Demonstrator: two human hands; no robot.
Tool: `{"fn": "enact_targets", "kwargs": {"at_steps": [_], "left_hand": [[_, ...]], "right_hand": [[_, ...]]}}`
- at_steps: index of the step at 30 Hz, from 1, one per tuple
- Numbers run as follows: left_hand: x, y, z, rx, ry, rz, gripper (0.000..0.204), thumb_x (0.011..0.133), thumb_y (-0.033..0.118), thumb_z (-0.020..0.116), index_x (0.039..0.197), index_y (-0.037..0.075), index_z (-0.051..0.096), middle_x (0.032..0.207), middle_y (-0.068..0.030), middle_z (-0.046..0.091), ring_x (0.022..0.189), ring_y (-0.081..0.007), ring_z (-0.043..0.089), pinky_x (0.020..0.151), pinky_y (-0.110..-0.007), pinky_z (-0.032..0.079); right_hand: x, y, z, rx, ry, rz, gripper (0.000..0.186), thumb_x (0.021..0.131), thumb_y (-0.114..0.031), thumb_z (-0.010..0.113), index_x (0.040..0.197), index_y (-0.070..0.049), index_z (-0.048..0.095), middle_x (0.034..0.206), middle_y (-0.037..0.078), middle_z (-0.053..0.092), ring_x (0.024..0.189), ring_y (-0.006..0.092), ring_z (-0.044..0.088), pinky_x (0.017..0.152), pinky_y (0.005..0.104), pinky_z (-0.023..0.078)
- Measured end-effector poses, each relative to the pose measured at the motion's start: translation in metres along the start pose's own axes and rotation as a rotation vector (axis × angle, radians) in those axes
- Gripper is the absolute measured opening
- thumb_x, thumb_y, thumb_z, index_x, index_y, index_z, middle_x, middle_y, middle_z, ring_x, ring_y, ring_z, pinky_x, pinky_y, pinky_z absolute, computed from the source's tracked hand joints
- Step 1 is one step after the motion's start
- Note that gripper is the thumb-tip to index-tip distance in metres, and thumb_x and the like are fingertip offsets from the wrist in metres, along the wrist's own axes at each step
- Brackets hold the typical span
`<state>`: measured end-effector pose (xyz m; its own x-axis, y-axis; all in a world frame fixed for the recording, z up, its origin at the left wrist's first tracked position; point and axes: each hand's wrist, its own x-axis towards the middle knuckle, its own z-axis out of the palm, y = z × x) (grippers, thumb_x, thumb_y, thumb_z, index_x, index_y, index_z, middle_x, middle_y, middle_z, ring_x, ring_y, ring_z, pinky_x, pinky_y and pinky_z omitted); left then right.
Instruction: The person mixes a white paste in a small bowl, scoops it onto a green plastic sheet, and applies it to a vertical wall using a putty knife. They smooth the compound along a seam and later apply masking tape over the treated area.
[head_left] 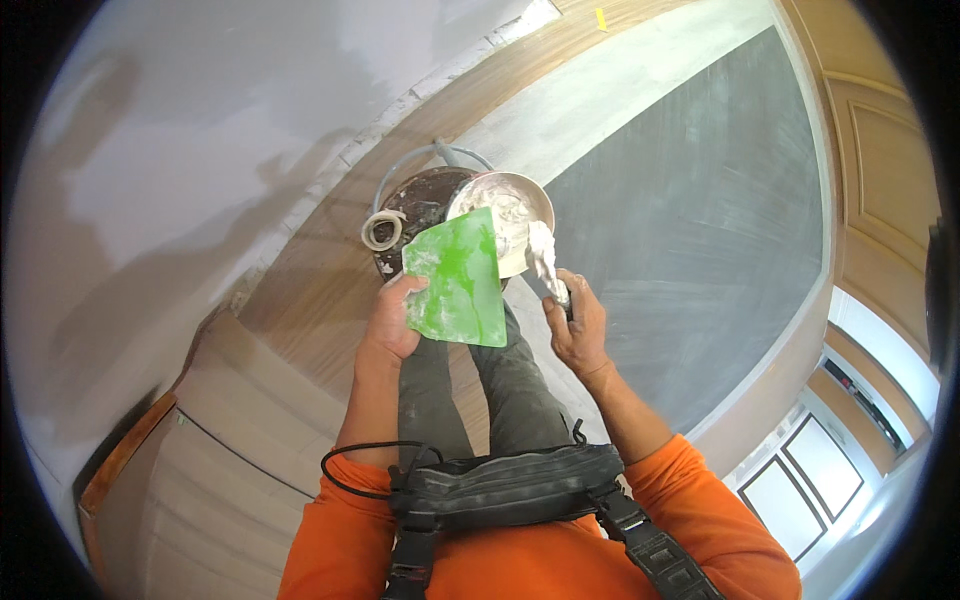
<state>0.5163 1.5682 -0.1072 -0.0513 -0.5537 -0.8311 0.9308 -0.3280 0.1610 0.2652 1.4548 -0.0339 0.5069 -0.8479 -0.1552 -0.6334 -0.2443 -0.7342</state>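
Left hand (391, 320) holds a green sheet (460, 280), right hand (582, 325) a paste-covered tool (543, 255).

The green sheet (462, 285) looks like smooth plastic, faintly glossy under a chalky white film. Near upper centre, the white paste (508, 207) is matt and lumpy. Wood grain marks the floor (315, 270); the orange sleeve (690, 505), lower right, is matt cloth.

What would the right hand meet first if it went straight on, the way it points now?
Probably the pale bucket, reached first by the paste-covered tool in the right hand; depth is unclear.
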Motion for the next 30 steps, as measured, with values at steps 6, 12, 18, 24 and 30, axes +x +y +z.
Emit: {"fn": "enact_targets", "kwargs": {"at_steps": [6,12,18,24,30], "left_hand": [[-0.011,0.0,0.038,-0.048,-0.224,-0.095,0.05,0.093,0.014,0.067,0.138,-0.005,0.054,0.129,-0.0161,0.067,0.114,-0.0268,0.069,0.101,-0.041,0.056],[-0.026,-0.002,0.033,-0.068,-0.32,-0.127,0.056,0.092,0.009,0.071,0.143,-0.001,0.051,0.132,-0.0158,0.066,0.117,-0.0268,0.068,0.103,-0.042,0.056],[-0.032,-0.002,0.031,-0.055,-0.316,-0.136,0.059,0.09,0.008,0.072,0.144,-0.001,0.051,0.132,-0.0155,0.066,0.118,-0.0277,0.068,0.102,-0.044,0.056],[-0.027,0.006,0.02,-0.052,-0.291,-0.077,0.058,0.089,0.008,0.072,0.143,0.0,0.052,0.13,-0.0142,0.067,0.115,-0.0263,0.068,0.102,-0.042,0.056],[-0.024,0.044,0.006,-0.051,-0.29,0.108,0.056,0.088,0.007,0.071,0.14,-0.003,0.054,0.129,-0.0153,0.067,0.114,-0.0261,0.069,0.101,-0.042,0.055]], "right_hand": [[-0.001,0.012,0.01,0.032,-0.112,-0.156,0.053,0.081,-0.002,0.074,0.13,-0.004,0.054,0.108,0.021,0.067,0.094,0.0411,0.069,0.08,0.0462,0.056],[0.012,0.019,0.0,-0.066,-0.323,-0.263,0.048,0.079,-0.008,0.075,0.123,-0.002,0.056,0.094,0.017,0.067,0.087,0.0378,0.068,0.076,0.0464,0.055],[0.028,0.038,-0.016,-0.218,-0.377,-0.407,0.035,0.08,-0.014,0.074,0.111,-0.002,0.062,0.087,0.014,0.065,0.081,0.0344,0.066,0.074,0.0434,0.054],[0.039,0.045,-0.01,-0.285,-0.322,-0.407,0.036,0.084,-0.013,0.072,0.117,-0.004,0.06,0.092,0.013,0.065,0.086,0.0324,0.066,0.076,0.0446,0.053],[0.039,0.055,-0.02,-0.218,-0.376,-0.096,0.031,0.095,-0.018,0.068,0.123,-0.008,0.064,0.097,0.011,0.067,0.086,0.0297,0.065,0.076,0.0421,0.053]]}}
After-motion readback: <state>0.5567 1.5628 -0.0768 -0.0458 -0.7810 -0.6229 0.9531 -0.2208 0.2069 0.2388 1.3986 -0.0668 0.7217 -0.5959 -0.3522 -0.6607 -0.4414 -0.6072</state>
